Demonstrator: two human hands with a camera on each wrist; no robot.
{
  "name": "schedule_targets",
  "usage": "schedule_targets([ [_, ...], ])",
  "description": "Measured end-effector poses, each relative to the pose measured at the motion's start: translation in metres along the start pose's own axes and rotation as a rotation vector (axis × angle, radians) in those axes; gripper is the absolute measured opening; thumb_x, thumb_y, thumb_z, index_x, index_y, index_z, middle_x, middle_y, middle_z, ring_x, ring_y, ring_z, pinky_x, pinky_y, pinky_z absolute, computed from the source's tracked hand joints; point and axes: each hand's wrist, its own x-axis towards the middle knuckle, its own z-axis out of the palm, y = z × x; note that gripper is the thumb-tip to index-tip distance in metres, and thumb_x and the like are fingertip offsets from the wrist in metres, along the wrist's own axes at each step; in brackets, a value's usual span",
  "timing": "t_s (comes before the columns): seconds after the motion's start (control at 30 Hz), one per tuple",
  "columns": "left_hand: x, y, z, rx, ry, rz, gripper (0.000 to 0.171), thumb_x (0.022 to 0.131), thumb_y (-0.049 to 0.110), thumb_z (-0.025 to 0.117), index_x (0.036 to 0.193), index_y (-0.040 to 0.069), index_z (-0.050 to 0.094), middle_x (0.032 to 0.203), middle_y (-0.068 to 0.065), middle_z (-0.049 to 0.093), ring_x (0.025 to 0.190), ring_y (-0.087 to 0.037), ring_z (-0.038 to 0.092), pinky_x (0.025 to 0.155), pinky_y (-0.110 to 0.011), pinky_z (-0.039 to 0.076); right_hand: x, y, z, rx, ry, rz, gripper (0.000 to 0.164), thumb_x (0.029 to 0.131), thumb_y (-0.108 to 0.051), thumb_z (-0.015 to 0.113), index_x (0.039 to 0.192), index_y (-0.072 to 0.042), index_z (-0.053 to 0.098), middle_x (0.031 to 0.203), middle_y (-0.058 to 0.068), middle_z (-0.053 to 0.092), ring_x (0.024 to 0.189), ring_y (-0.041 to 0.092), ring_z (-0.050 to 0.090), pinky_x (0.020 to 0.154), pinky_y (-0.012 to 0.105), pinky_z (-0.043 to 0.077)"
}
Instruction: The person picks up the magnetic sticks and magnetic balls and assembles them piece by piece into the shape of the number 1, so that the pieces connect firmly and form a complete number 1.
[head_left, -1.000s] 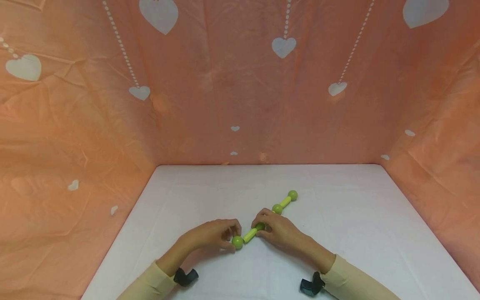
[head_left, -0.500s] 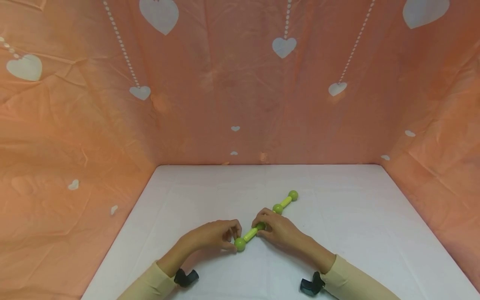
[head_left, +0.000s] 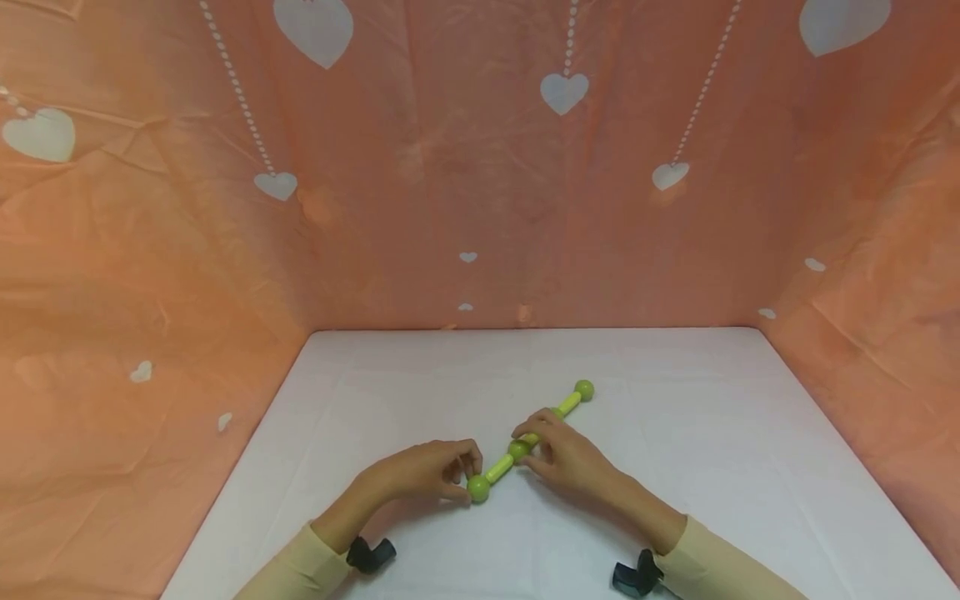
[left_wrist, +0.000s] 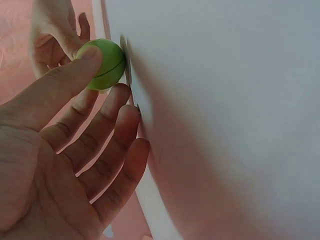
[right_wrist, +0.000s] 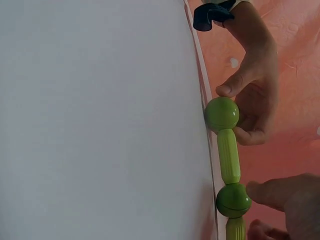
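A straight chain of green toy balls and yellow-green ribbed sticks lies diagonally on the white table. At its near end, my left hand pinches the end ball between thumb and fingers. This ball meets the first stick, and the stick's other end meets the second ball. My right hand hovers with loosely bent fingers over the second stick, its thumb close beside the second ball. It partly hides the third ball. Beyond lie another stick and the far end ball.
The white table stretches around the chain. Orange sheets with pale hearts stand behind it and at both sides. Black wrist-camera mounts hang under both forearms near the tan sleeves.
My left hand has brought the end ball rightward against the first stick, closing the gap. My right hand has loosened from the second ball and shifted slightly up and right.
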Motion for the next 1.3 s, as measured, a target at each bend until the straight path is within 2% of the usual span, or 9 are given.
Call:
schedule_targets([
  [0.17,0.000,0.000,-0.001,0.001,-0.008,0.005,0.033,0.091,0.019,0.088,0.111,0.027,0.064,0.098,0.018,0.066,0.092,-0.007,0.061,0.084,-0.025,0.052,-0.005,-0.001,-0.002,-0.015,0.054,0.008,0.031,0.095,-0.017,0.084,0.123,-0.018,0.071,0.110,-0.003,0.061,0.083,0.010,0.053,0.070,0.026,0.048],
  [0.37,0.000,0.002,-0.001,0.003,-0.014,0.004,0.033,0.091,0.018,0.088,0.110,0.027,0.064,0.097,0.016,0.066,0.091,-0.007,0.060,0.083,-0.025,0.052,-0.008,-0.004,-0.003,-0.029,0.043,0.073,0.032,0.095,-0.022,0.083,0.123,-0.021,0.068,0.098,-0.009,0.068,0.081,0.009,0.058,0.069,0.028,0.048],
  [0.5,0.001,0.002,0.000,0.006,-0.013,0.002,0.032,0.091,0.019,0.088,0.110,0.028,0.064,0.097,0.016,0.066,0.091,-0.007,0.060,0.083,-0.025,0.052,-0.008,-0.005,-0.002,-0.029,0.035,0.120,0.030,0.096,-0.022,0.083,0.121,-0.022,0.068,0.093,-0.013,0.069,0.076,0.007,0.057,0.065,0.027,0.047],
  [1.03,0.006,0.003,0.004,-0.007,-0.021,0.010,0.033,0.091,0.018,0.089,0.114,0.025,0.067,0.102,0.018,0.067,0.094,-0.004,0.061,0.086,-0.024,0.054,-0.006,-0.003,-0.001,-0.025,0.034,0.176,0.024,0.096,-0.022,0.082,0.117,-0.024,0.070,0.093,-0.015,0.071,0.074,0.002,0.054,0.065,0.027,0.046],
  [1.3,0.010,0.009,0.009,0.021,0.003,-0.001,0.030,0.092,0.024,0.088,0.113,0.027,0.067,0.101,0.020,0.067,0.090,-0.004,0.060,0.082,-0.024,0.053,-0.003,0.000,-0.003,-0.013,0.049,0.183,0.023,0.096,-0.021,0.082,0.116,-0.025,0.071,0.094,-0.014,0.071,0.072,0.003,0.054,0.064,0.026,0.046],
])
